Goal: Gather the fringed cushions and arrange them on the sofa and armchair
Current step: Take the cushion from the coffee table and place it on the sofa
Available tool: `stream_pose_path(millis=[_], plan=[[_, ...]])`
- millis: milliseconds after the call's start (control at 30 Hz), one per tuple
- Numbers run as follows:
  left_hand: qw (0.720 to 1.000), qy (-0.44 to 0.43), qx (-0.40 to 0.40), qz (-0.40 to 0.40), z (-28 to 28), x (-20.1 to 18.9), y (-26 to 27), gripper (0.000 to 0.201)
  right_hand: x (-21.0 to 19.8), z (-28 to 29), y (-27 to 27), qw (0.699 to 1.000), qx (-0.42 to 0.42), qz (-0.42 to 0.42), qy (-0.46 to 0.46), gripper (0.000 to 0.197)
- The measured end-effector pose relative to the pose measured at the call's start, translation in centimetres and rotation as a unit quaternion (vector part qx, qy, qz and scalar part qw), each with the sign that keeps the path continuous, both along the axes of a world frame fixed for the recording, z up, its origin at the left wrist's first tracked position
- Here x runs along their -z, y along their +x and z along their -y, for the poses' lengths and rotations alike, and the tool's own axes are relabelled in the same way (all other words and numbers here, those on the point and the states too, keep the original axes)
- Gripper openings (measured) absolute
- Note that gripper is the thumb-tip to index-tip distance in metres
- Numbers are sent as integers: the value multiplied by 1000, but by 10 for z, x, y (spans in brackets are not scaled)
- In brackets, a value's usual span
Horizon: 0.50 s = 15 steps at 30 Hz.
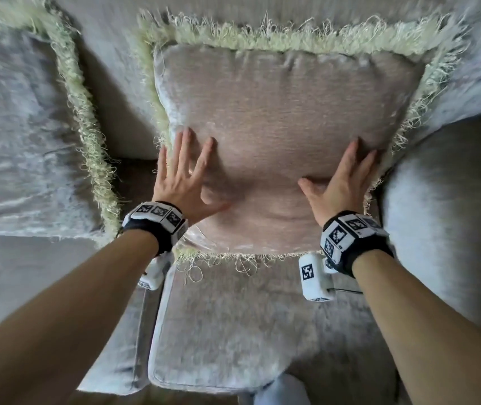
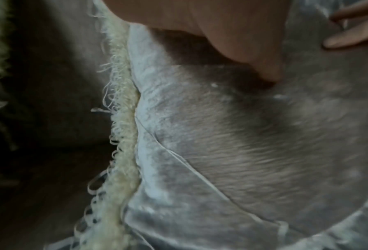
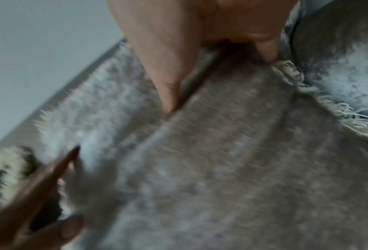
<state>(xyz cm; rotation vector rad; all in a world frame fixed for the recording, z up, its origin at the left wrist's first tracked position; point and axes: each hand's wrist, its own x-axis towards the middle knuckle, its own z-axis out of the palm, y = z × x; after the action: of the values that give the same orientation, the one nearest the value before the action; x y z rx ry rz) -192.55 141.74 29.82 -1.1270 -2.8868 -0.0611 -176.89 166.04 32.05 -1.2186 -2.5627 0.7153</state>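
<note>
A beige-grey velvet cushion point(image 1: 286, 127) with a pale yellow-green fringe leans against the sofa back, its lower edge on the seat. My left hand point(image 1: 188, 176) lies flat on its lower left part, fingers spread and straight. On the lower right part rests my right hand point(image 1: 343, 178), also flat with straight fingers, near the right fringe. In the left wrist view the cushion point(image 2: 232, 152) fills the frame with its fringe down the left side. The right wrist view shows the cushion point(image 3: 232, 169) under my thumb. A second fringed cushion point(image 1: 22, 135) stands to the left.
The grey sofa seat point(image 1: 227, 325) extends toward me below the cushion. A rounded grey armrest point(image 1: 444, 229) rises at the right. A wooden floor strip point(image 1: 151, 399) shows at the bottom edge.
</note>
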Motion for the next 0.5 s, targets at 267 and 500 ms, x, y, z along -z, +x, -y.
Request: stream_pose_path(millis=[267,500], plan=[[983,11,-108,147,82,-106,45,91,-124,81,8,995,-42,54,-74,93],[974,88,-160,135,202,-219,67,87,-230,203,-1,979,-183,-6,-84,73]])
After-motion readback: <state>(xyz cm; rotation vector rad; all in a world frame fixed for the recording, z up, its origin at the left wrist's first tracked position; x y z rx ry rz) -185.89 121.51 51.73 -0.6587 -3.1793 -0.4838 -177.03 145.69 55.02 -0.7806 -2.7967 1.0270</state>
